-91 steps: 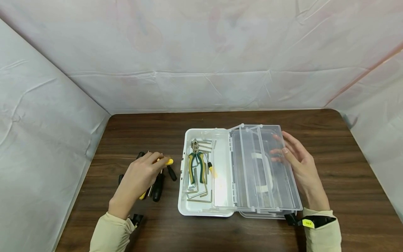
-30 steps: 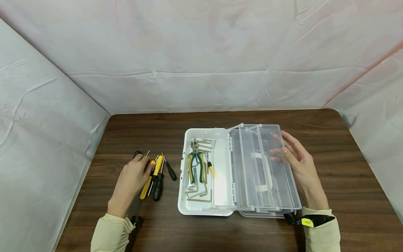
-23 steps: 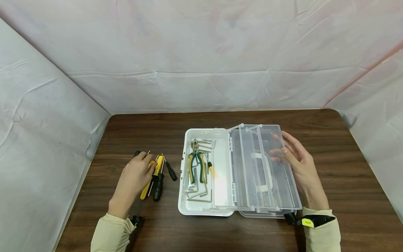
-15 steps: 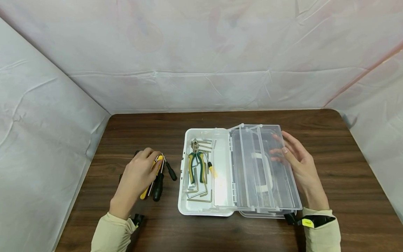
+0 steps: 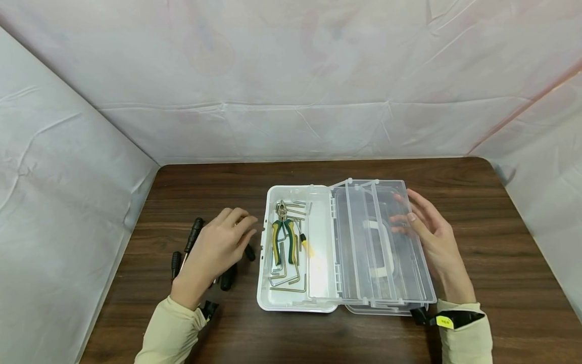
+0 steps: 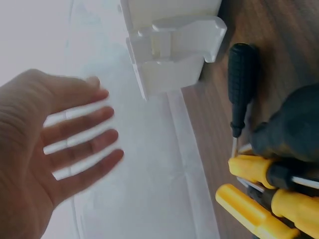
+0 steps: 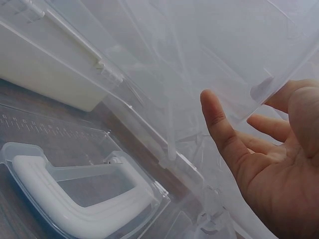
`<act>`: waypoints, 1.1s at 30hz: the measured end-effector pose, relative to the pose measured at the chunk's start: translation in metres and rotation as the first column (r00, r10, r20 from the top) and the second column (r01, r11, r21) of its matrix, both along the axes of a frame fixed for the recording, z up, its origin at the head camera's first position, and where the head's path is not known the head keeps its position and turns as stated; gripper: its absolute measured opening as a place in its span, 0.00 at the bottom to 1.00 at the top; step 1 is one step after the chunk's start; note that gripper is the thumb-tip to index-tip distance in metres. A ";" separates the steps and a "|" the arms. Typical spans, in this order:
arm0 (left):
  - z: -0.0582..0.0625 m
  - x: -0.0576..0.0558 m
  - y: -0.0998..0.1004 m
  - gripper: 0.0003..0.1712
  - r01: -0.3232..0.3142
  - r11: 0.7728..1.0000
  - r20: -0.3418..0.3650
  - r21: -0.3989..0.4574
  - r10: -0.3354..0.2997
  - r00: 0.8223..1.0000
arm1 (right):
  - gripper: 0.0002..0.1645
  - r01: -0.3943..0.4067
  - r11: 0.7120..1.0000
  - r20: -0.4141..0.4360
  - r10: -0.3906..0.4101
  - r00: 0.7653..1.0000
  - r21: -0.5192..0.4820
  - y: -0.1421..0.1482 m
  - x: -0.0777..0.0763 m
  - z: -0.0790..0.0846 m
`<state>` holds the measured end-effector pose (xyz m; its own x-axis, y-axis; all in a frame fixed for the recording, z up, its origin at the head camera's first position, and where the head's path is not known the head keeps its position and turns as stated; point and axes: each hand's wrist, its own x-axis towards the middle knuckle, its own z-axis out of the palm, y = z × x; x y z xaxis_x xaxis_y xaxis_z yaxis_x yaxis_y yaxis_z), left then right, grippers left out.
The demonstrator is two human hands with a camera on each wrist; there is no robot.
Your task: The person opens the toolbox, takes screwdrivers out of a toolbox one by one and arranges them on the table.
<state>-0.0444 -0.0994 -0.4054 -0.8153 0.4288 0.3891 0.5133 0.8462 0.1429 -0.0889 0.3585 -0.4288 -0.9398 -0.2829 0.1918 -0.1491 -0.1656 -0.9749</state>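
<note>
In the head view my left hand point(image 5: 218, 247) hovers over a pile of screwdrivers left of a white toolbox point(image 5: 323, 242). Its fingers are spread and empty in the left wrist view, where a black-handled screwdriver point(image 6: 243, 74) and a yellow-handled screwdriver point(image 6: 249, 209) lie on the table. My right hand point(image 5: 434, 247) pinches the outer edge of a clear divided tray point(image 5: 364, 253), thumb on one side and fingers behind. Inside the box rest green-and-yellow pliers point(image 5: 291, 242), several hex keys point(image 5: 291, 290) and a small yellow-handled screwdriver point(image 5: 305, 243).
Below the raised tray, the toolbox's clear lid with its white handle point(image 7: 84, 214) lies folded back on the table. Two more black handles, one a screwdriver point(image 5: 194, 233), stick out left of my left hand. Pale sheeting point(image 5: 291, 126) hangs behind the dark wooden table point(image 5: 482, 202).
My left hand let a yellow-handled screwdriver down on the pile, drew back left, then moved right towards the toolbox with nothing in it. The right hand keeps its place on the tray.
</note>
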 end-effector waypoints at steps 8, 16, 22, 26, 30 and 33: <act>-0.001 -0.013 0.015 0.12 0.238 0.968 -0.003 -0.072 -0.239 0.971 | 0.33 0.007 1.000 0.007 -0.007 1.000 0.007 0.001 0.001 0.000; -0.006 -0.021 0.033 0.12 0.371 0.926 0.065 -0.065 -0.367 0.928 | 0.33 0.016 1.000 0.013 -0.016 1.000 0.018 0.001 0.001 0.001; -0.009 -0.026 0.047 0.11 0.447 0.892 0.116 -0.068 -0.438 0.892 | 0.33 0.002 1.000 0.001 -0.002 1.000 -0.005 0.000 0.000 0.001; -0.014 -0.030 0.055 0.11 0.497 0.861 0.121 -0.110 -0.485 0.866 | 0.33 0.006 1.000 0.000 -0.006 1.000 0.001 -0.001 0.000 0.001; -0.017 -0.031 0.062 0.13 0.526 0.837 0.141 -0.154 -0.508 0.850 | 0.33 0.010 1.000 0.007 -0.010 1.000 0.013 0.000 0.000 0.001; -0.019 -0.031 0.067 0.11 0.540 0.825 0.176 -0.169 -0.513 0.840 | 0.33 0.000 1.000 0.003 0.000 1.000 0.000 0.001 -0.001 0.000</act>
<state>-0.0754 -0.0326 -0.4239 -0.4761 0.8645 0.1612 0.8794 0.4682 0.0862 -0.0897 0.3594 -0.4285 -0.9402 -0.2832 0.1893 -0.1463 -0.1661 -0.9752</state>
